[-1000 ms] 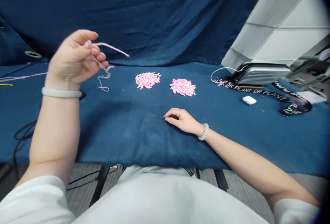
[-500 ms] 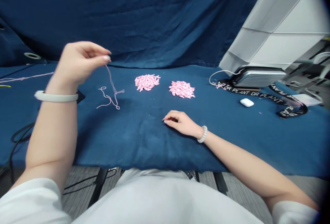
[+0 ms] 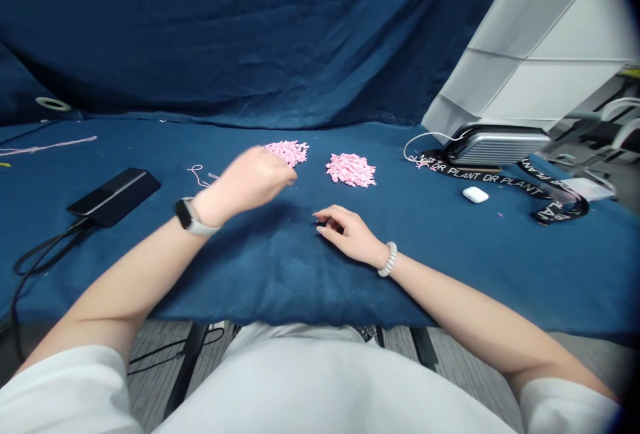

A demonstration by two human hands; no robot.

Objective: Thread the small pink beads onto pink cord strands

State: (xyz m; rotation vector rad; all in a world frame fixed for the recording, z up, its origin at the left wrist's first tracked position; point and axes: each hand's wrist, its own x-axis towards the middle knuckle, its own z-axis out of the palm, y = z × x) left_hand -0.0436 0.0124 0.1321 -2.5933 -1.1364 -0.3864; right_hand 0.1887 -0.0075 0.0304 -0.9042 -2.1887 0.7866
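Note:
My left hand [image 3: 255, 181] hovers over the cloth just in front of the left pile of small pink pieces [image 3: 293, 151], covering part of it. The back of this hand faces me and motion smears it, so its fingers are hidden. Behind my left wrist, a loose pinkish thread [image 3: 197, 174] lies partly covered. My right hand [image 3: 347, 231] rests on the cloth, loosely curled, thumb and fingertips apart, with nothing visible in it. Beyond it is the right pile of pink pieces [image 3: 351, 170].
A black box with cables [image 3: 115, 195] lies at left, and long pink threads [image 3: 50, 145] behind it. At right are a silver ribbed case [image 3: 505, 147], a black lettered strap [image 3: 495, 182] and a white earbud case [image 3: 475, 195]. Blue cloth [image 3: 280, 267] covers the table.
My left hand has moved right and down from its raised spot, where a thin purplish thread hung from its fingertips. My right hand stays in place, its fingers a little further apart.

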